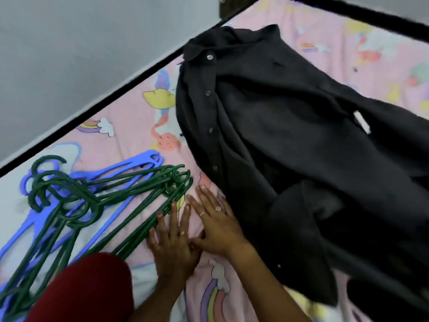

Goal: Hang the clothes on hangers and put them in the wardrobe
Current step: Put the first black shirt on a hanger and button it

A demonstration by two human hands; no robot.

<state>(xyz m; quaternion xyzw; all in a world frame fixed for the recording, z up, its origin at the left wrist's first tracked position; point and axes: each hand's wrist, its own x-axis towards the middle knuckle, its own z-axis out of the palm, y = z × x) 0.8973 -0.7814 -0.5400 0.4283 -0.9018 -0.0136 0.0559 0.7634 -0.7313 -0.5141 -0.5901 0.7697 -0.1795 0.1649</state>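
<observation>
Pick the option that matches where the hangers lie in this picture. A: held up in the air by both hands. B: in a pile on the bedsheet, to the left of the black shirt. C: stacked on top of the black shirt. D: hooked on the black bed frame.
B: the green hangers and blue hangers lie heaped on the pink bedsheet, left of the black shirt and apart from it.

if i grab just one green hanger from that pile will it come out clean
Probably not. The green hangers lie with hooks interlocked and over the blue hangers, so one would likely drag others along. They look thin and rigid, so probably light. On the soft sheet they should slide rather than roll.
</observation>
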